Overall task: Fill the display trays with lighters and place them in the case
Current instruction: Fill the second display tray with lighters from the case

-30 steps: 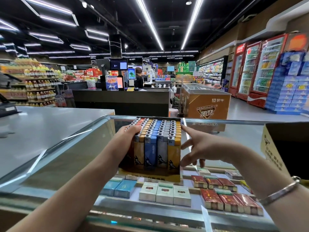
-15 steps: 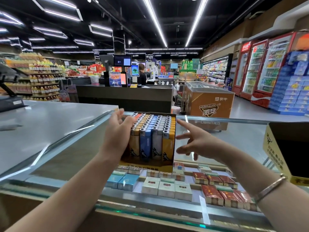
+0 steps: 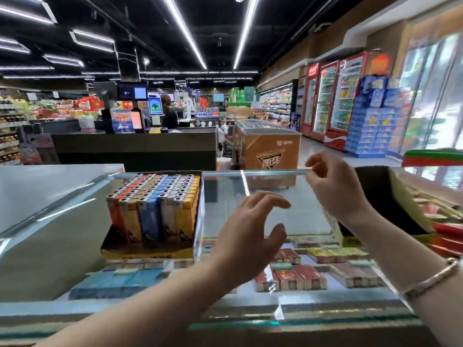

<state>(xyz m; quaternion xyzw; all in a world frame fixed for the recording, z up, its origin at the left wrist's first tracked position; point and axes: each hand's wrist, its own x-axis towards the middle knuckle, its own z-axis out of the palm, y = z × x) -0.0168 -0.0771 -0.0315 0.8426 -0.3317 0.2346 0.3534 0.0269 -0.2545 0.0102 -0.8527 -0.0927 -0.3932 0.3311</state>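
A supermarket checkout area surrounds the glass display case (image 3: 75, 221), cigarette packs (image 3: 298, 276) on its lower shelf. The full lighter tray (image 3: 152, 211) now stands inside at left, released; both hands have withdrawn rightward, left hand (image 3: 250, 236) loosely spread, right hand (image 3: 333, 186) half-curled, empty.

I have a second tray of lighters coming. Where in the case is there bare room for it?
Bare room lies right of the lighter tray, between it and the black box, behind both hands. The front is crowded with cigarette packs.
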